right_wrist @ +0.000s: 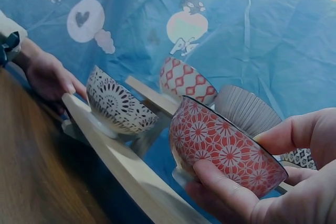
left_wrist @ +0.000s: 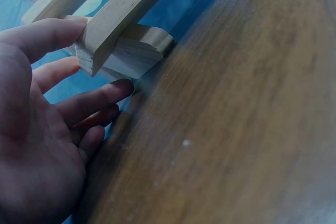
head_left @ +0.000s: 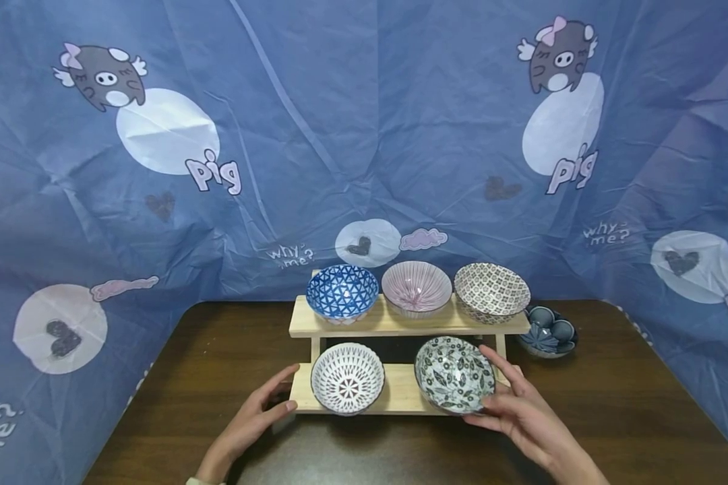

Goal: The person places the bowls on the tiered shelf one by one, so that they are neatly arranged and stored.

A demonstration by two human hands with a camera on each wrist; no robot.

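My right hand (head_left: 528, 411) grips a bowl (head_left: 455, 374) by its right side, over the right part of the lower board of a two-step wooden stand (head_left: 399, 387). Dark leaves pattern the bowl's inside; its outside (right_wrist: 226, 148) is red with white flowers in the right wrist view. The thumb is at the rim, other fingers against the outer wall. At the lower board's left end, my left hand (head_left: 251, 414) pinches the wood (left_wrist: 123, 17) between thumb and index finger, the other fingers loosely bent below. A white bowl with dark dashes (head_left: 348, 378) sits on that board beside it.
On the upper board stand a blue triangle-patterned bowl (head_left: 342, 292), a pink striped bowl (head_left: 416, 288) and a beige patterned bowl (head_left: 492, 291). Behind the stand's right end, a dark blue bowl (head_left: 546, 337) holds small rounded items. A blue printed cloth (head_left: 364, 168) surrounds the brown table (head_left: 230, 357).
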